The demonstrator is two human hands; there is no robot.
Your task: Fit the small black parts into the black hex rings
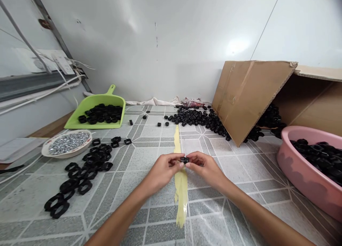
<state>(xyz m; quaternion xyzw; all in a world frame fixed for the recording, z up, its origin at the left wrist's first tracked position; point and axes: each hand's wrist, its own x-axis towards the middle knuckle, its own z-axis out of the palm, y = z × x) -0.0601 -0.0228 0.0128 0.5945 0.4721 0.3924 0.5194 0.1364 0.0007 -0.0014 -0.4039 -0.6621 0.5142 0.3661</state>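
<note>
My left hand (166, 168) and my right hand (205, 166) meet at the middle of the table. Between their fingertips they pinch a small black ring-like part (184, 160), one hand on each side of it. My fingers cover much of it, so its exact shape is hard to make out. Under the hands runs a strip of yellow tape (181, 196) on the patterned tabletop. Larger loose black rings (89, 164) lie in a scattered cluster to the left. Beyond the hands is a heap of small black parts (196, 117).
A green dustpan (110, 126) holds black parts at the back left. In front of it stands a dish (48, 154) of small shiny metal pieces. To the right are a tilted cardboard box (245, 93) and a pink basin (299, 182) of black parts. Cables (40, 96) run along the left wall.
</note>
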